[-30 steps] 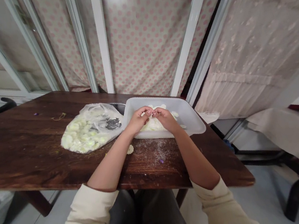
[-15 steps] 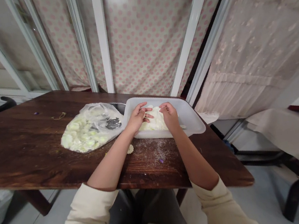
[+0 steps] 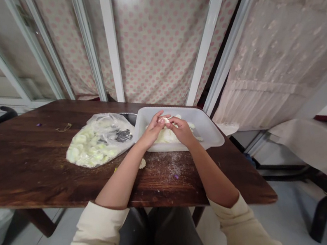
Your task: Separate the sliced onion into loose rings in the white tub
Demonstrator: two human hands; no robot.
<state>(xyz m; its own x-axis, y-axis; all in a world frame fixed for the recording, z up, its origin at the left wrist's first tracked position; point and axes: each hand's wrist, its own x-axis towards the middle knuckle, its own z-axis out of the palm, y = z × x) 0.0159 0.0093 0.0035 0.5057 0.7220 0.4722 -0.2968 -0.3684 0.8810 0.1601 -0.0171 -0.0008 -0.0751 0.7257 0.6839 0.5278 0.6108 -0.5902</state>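
Note:
Over a white plastic tub point(image 3: 211, 133), my left hand point(image 3: 153, 129) and my right hand point(image 3: 182, 130) come together on a small pale piece with a wavy edge point(image 3: 165, 120). Left thumb and fingers are closed on it, and the right thumb and forefinger pinch its other side. Beneath them lies a pile of similar pale pieces point(image 3: 166, 136), partly covered by my hands. To the left of the tub rests a clear plastic bag point(image 3: 91, 143) full of pale green-white rounds.
One loose wavy-edged piece point(image 3: 142, 163) lies on the dark wooden table point(image 3: 32, 161) by my left forearm. White grains point(image 3: 170, 165) are scattered in front of the tub. A dark bowl or pan rim point(image 3: 131, 117) shows behind the bag. Curtained glass panels point(image 3: 157, 48) stand beyond.
My hands were apart over the pile, left fingers spread. Now they have met, with the pale wavy-edged piece held between them. The bag and tub stay in place.

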